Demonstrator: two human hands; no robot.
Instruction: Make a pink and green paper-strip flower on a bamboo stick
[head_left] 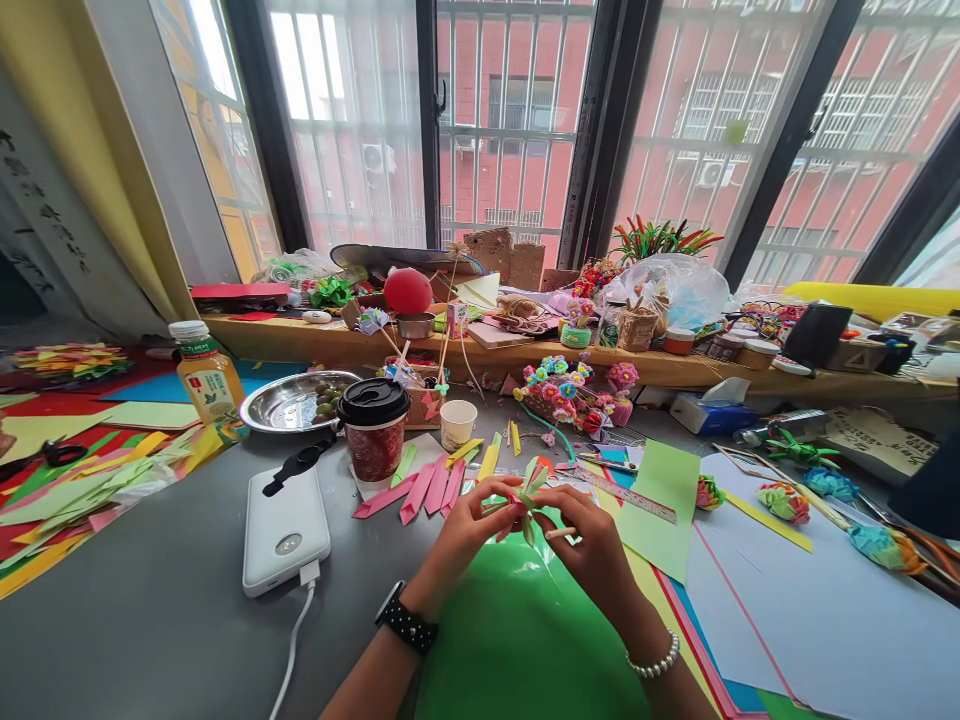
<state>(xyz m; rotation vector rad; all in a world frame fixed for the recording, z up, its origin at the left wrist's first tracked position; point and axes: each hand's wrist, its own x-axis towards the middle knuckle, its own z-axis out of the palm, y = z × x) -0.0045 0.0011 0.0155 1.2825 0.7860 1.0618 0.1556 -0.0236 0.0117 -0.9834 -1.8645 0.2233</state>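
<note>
My left hand (478, 522) and my right hand (592, 535) meet in front of me, both with bent fingers closed on a small folded-paper flower (532, 487) of green and pink pieces. A short pale stick (561, 533) also sticks out from the fingers of my right hand; its other end is hidden. Below the hands bulges a shiny green surface (517, 640), perhaps a balloon. Just left of my hands lie several folded pink paper strips (426, 490), with yellow and green strips (490, 458) beyond them.
A white power bank (285, 530) with a cable lies on the left, near a lidded coffee cup (373, 430), a paper cup (458, 425), a metal plate (262, 405) of fruit and a juice bottle (208, 380). Right are a ruler (630, 497), coloured sheets (667, 510) and paper balls (784, 502).
</note>
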